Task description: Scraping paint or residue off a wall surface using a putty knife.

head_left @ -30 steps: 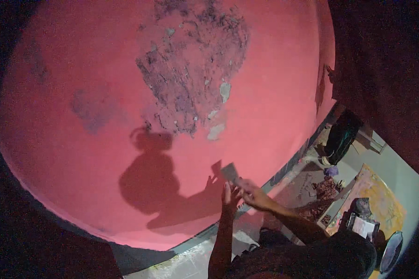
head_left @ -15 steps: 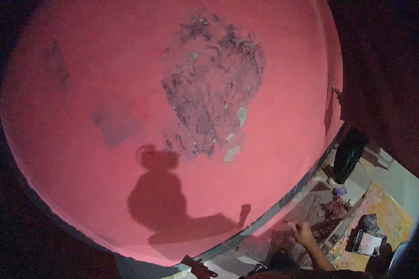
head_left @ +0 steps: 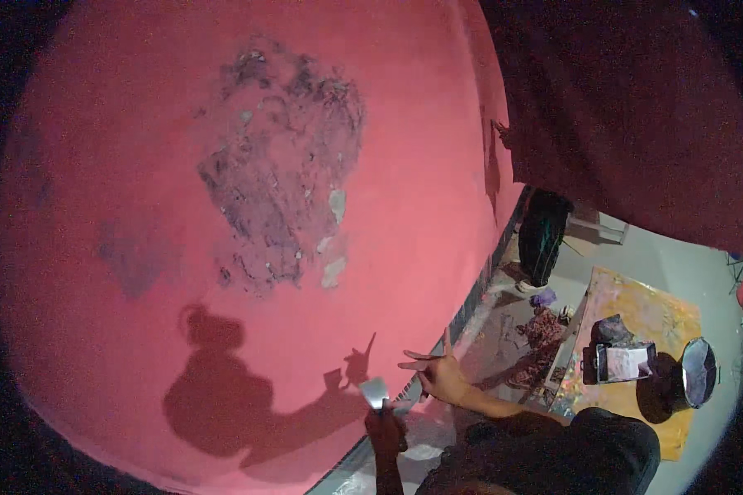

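Observation:
A large pink-painted wall fills most of the head view. Its upper part carries a rough, dark, peeling patch with a few pale grey spots along its right edge. Low in the middle, my left hand is closed round the handle of a putty knife, the wide metal blade pointing up in front of the wall. To the right of it and slightly higher, my right hand holds nothing. Its fingers are spread, some pointing left and one up. Whether either hand touches the wall I cannot tell.
On the right, a stained yellow sheet covers the floor, bearing a paint tray and a bucket. Reddish debris lies beside it. Another person's dark trouser leg stands near the wall, one hand near its surface.
The view has swung right, so the wall patch sits further left. My left hand has risen from the lower edge with the putty knife. My right hand has moved left towards it, fingers spread.

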Demonstrator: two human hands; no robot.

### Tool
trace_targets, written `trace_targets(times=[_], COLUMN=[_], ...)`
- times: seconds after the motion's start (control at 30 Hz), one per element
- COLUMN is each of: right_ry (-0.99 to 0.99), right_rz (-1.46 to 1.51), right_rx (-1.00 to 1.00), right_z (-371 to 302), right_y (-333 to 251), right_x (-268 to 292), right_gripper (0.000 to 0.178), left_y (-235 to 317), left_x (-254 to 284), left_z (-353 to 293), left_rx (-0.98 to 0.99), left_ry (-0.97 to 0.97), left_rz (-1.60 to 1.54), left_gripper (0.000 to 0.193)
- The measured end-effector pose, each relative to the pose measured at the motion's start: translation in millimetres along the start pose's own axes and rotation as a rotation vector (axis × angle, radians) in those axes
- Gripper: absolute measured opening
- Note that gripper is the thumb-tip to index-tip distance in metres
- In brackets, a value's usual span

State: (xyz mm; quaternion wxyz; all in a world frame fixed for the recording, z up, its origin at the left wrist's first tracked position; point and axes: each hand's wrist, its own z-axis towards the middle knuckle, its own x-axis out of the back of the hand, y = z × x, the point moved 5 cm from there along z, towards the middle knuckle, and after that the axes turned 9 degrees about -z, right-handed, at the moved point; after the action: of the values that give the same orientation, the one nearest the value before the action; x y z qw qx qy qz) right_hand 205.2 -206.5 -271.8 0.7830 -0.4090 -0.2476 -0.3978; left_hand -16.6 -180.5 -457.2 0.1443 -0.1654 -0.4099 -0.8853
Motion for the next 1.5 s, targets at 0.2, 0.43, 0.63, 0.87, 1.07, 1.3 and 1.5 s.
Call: trace_targets(times=[0.2, 0.43, 0.63, 0.87, 1.07, 1.3, 1.5], right_ry=[-0.118, -0.215, -0.643, -0.677, -0.272, -1.102, -0.928], right_rz=[0.316, -0.282, 0.917, 0.377, 0.969, 0.897, 0.984], right_rx=[-0.56, -0.048, -0.244, -0.119, -0.033, -0.432, -0.229], right_z=[-39, -96, -125, -141, -218, -284, -288], right_y=[46, 79, 28, 2, 1, -2, -18], right_x=[17, 1, -43, 15, -1, -38, -13], right_gripper=[0.039, 0.067, 0.097, 0.073, 0.033, 0.032, 0.042], left_y=[80, 91, 129, 143, 168, 173, 196], left_x=[22, 3, -48, -51, -17, -12, -24], left_z=[13, 2, 21, -7, -49, -115, -108], left_rx=[0.662, 0.647, -0.219, 0.319, 0.631, 0.71, 0.808], left_ry=[0.121, 0.13, 0.074, 0.075, 0.163, 0.345, 0.281], left_rz=[-0.719, -0.554, -0.2, -0.584, -1.227, -1.598, -2.2], left_gripper=[0.054, 0.048, 0.031, 0.049, 0.068, 0.075, 0.074])
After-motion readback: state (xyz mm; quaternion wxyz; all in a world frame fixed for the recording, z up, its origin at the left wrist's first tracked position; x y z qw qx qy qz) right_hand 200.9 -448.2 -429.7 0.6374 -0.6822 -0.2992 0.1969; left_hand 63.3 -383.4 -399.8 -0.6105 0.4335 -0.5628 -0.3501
